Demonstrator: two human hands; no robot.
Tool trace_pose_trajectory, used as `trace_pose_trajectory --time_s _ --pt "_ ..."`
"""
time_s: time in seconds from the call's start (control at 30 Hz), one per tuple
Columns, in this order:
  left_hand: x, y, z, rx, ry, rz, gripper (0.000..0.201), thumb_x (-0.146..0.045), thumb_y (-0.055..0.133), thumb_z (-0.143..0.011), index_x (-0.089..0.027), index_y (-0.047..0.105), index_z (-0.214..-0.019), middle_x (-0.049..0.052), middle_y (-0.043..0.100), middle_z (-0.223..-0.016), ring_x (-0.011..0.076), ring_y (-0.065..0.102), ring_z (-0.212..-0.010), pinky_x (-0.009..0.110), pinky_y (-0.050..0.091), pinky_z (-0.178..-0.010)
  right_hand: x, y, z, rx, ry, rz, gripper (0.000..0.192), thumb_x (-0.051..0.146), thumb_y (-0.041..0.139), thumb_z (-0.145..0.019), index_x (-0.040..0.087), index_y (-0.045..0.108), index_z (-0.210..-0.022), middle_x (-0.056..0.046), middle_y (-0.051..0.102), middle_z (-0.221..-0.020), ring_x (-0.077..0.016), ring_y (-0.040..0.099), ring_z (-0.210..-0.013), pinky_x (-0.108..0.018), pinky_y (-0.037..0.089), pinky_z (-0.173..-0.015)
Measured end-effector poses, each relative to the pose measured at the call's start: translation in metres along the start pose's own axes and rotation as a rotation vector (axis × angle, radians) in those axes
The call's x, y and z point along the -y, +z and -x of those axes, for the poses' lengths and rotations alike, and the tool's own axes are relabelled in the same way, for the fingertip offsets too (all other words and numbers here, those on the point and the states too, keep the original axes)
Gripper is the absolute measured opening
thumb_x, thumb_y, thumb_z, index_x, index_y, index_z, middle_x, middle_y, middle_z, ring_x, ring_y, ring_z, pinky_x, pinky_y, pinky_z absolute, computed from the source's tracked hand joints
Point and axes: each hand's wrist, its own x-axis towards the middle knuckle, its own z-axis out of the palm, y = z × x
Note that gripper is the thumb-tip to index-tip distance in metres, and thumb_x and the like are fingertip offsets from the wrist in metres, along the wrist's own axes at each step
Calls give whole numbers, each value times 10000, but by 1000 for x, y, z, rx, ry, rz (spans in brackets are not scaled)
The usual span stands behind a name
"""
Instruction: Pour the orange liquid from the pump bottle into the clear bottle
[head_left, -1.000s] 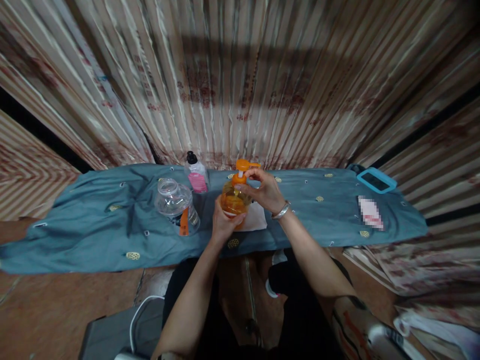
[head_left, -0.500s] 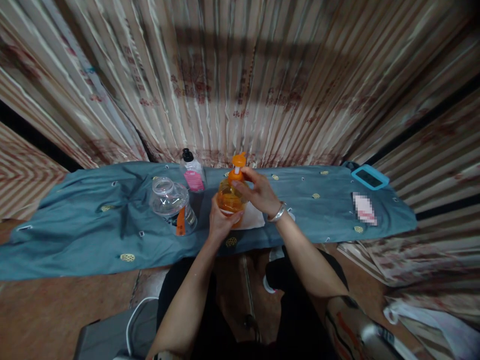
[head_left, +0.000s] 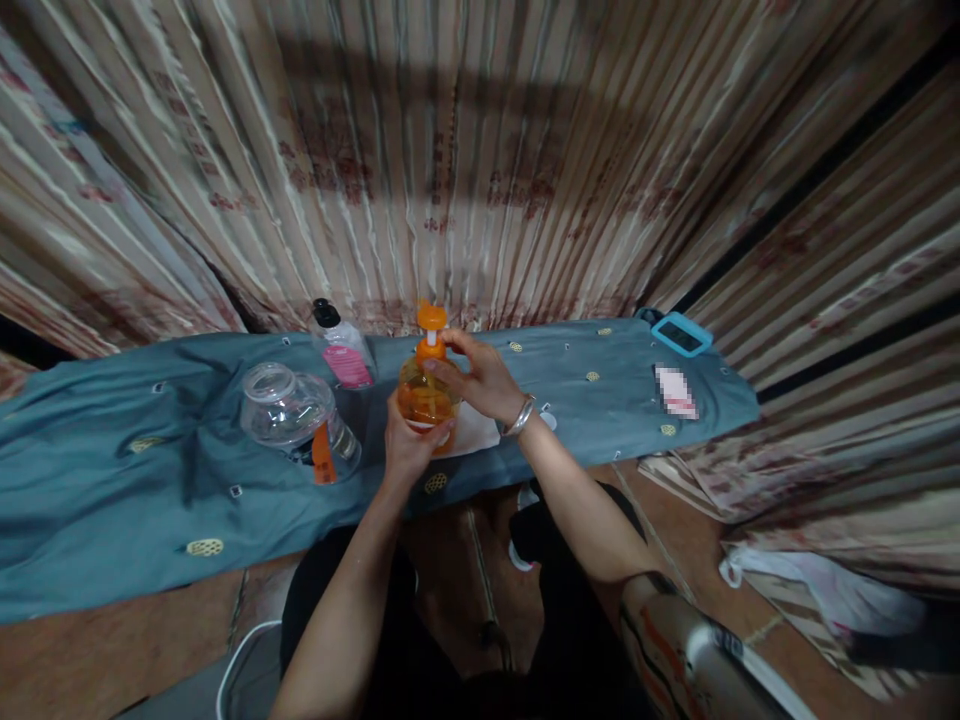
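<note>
text: none legible | pink bottle label [head_left: 347, 364]: unreadable

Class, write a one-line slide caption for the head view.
Left hand steadies an orange pump bottle while the right hand grips its neck, above a blue cloth.

On the blue cloth [head_left: 112, 480] to your left lies a clear plastic jar [head_left: 292, 418] on its side, and just beyond it stands a small bottle with a pink label [head_left: 341, 350] and black cap. Far right, you have a blue-cased phone [head_left: 680, 334]. Striped curtains [head_left: 480, 150] hang behind everything.
</note>
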Motion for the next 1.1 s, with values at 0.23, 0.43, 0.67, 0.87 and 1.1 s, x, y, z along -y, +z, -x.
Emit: trace_pose_trajectory --time_s 0.23,0.43,0.67,0.87,1.1 --pt "-1 0 -1 6 7 -3 872 -371 905 -553 -226 466 -1291 92 670 -1214 284 679 -1112 461 539 -992 12 -3 -4 -94 109 137 275 407 650 -938 165 658 -1067 -45 696 -1056 -209 678 -983 -450 538 -901" --pt "2 1 -1 18 17 21 879 -404 900 -561 -222 461 -1301 108 660 -1241 296 666 -1138 481 525 -1006 14 -11 -5 60 22 76 247 368 644 -952 171 662 -1100 -47 709 -1089 -192 696 -971 -417 566 -874" --pt "3 2 -2 14 10 32 888 -383 903 -550 -220 457 -1301 117 649 -1273 297 650 -1176 482 515 -1033 12 -5 -4 -57 107 152 293 415 645 -940 172 654 -1103 -54 695 -1094 -212 677 -1001 -449 541 -903" --pt "1 2 -2 -9 22 22 859 -365 903 -552 -220 476 -1282 111 661 -1254 288 662 -1150 468 525 -1021 11 -6 -5 27 40 110 264 386 648 -946 168 661 -1094 -45 709 -1074 -196 693 -968 -426 559 -880" --pt "2 3 -2 4 -5 13 878 -372 904 -545 -221 467 -1292 116 660 -1262 292 662 -1158 478 522 -1027 9 -4 -4 -60 101 135 381 507 676 -888 168 648 -1060 -55 706 -1028 -217 676 -973 -439 526 -896"
